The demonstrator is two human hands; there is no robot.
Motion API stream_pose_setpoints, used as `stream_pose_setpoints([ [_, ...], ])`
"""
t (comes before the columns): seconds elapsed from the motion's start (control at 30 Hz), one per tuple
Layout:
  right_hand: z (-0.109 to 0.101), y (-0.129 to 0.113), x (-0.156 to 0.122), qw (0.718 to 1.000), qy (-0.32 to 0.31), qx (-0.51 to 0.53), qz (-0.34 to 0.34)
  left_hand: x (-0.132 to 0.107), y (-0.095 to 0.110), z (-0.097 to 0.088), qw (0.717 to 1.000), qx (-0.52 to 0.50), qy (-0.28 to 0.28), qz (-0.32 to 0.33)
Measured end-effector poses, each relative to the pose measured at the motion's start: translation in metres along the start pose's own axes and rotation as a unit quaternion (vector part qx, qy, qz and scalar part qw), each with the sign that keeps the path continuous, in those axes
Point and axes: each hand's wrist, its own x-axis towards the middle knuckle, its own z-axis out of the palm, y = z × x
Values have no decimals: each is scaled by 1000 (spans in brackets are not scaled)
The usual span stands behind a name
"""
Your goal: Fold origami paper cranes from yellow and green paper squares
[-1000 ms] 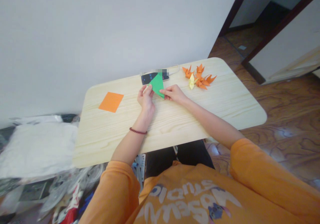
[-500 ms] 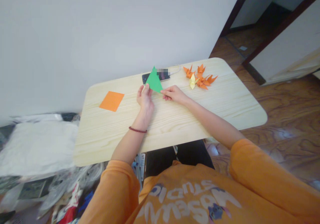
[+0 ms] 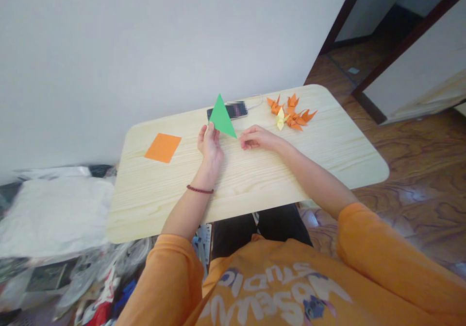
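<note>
- From here, the left grip [image 3: 211, 145] is clamped on the green paper's [image 3: 222, 120] lower left edge, seemingly to leave its points free.
- The right grip [image 3: 257, 137] is curled just beside the paper's right point; I can't tell whether it pinches anything.
- Beyond both, a phone [image 3: 236, 110] lies partly behind the paper.
- An orange sheet [image 3: 163, 147] lies left of the left grip; folded figures [image 3: 294, 120] cluster beyond the right grip, probably to spare them knocks.

1. Soft, even light lay on the wall [image 3: 163, 39] and table [image 3: 291, 175].
2. The doorway [image 3: 393, 29] was dim.
3. Pale glare spotted the floor [image 3: 413, 195].
4. Clutter [image 3: 91, 277] at lower left looked smeared.
5. Mosaic blocks hid part of the phone [image 3: 240, 110].
6. Wide-angle distortion stretched the near sleeves [image 3: 393, 248].
</note>
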Motion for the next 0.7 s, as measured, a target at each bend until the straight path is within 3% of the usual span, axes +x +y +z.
stream_pose_setpoints([
  [0.13,0,6,9,984,131,56,-103,-4,-3,1,1000,5,-17,8],
  [0.2,1,10,16,973,167,64,-146,-9,-6,2,999,11,-30,24],
  [0.43,-10,20,26,943,262,107,-176,-18,-12,4,984,119,-115,62],
  [0.53,-12,16,22,946,273,80,-158,-17,-10,3,969,181,-162,55],
  [0.7,-4,10,14,971,201,10,-126,-18,-8,3,964,193,-178,34],
])
